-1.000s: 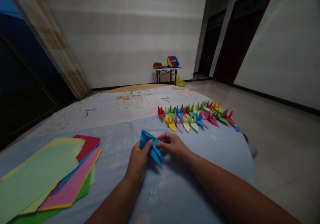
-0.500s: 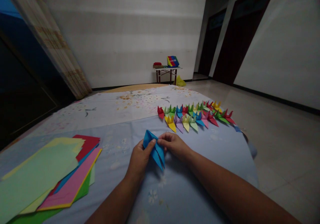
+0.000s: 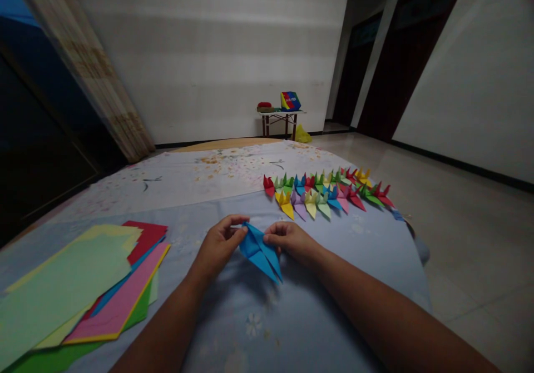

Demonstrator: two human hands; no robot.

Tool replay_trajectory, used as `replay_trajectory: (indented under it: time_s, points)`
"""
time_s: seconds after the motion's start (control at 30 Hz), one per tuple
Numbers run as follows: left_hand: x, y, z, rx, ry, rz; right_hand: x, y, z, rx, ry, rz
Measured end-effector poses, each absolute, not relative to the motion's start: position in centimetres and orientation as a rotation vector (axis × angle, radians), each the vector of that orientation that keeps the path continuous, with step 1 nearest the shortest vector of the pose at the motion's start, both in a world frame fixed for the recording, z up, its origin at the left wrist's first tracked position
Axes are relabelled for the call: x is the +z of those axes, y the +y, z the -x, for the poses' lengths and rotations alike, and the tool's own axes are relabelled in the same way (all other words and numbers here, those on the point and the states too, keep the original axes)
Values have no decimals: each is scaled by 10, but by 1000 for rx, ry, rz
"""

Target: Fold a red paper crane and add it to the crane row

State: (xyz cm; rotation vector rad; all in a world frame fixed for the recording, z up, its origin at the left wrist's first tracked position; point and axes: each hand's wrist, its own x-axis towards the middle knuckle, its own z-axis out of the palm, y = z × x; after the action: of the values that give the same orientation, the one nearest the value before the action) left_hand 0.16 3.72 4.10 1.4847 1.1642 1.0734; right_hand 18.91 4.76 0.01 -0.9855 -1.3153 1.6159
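Between my hands, above the blue part of the tablecloth, is a folded blue origami paper point(image 3: 259, 252), a long diamond with two split points aimed down and toward me. My left hand point(image 3: 221, 242) pinches its upper left tip between thumb and fingers. On the right edge, near the middle, my right hand point(image 3: 288, 240) has thumb and forefinger closed on the paper. Beyond my right hand stand rows of folded paper cranes point(image 3: 311, 203) in red, yellow, green, blue, pink and purple.
A loose stack of coloured paper sheets point(image 3: 70, 284) lies at the left on the flowered tablecloth point(image 3: 183, 306). Against the far wall, a small table point(image 3: 280, 114) carries a multicoloured box point(image 3: 290, 101). A yellow bag point(image 3: 302, 134) is on the floor beside it.
My left hand has slid from the middle of the blue paper to its upper left tip. The paper has tilted, its split points swinging slightly right. My right hand stays nearly in place.
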Motion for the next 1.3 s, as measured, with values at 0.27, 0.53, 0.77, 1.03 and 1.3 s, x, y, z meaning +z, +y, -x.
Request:
replay_trajectory:
  time_s: [0.27,0.53,0.77,1.03,1.3]
  points:
    - [45,39,6,996,1098,-1379,-3,48,-189,1644,-1373,978]
    - [32,43,0,1130,1191,-1162,-4,48,-189,1628,-1407,989]
    - [46,31,-16,1180,1151,-997,-2,47,-188,1589,-1342,1010]
    - [38,32,-18,1064,1165,-992,0,47,-189,1606,-1362,992]
    - [33,36,-14,1101,1152,-1001,3,49,-194,1639,-1427,961]
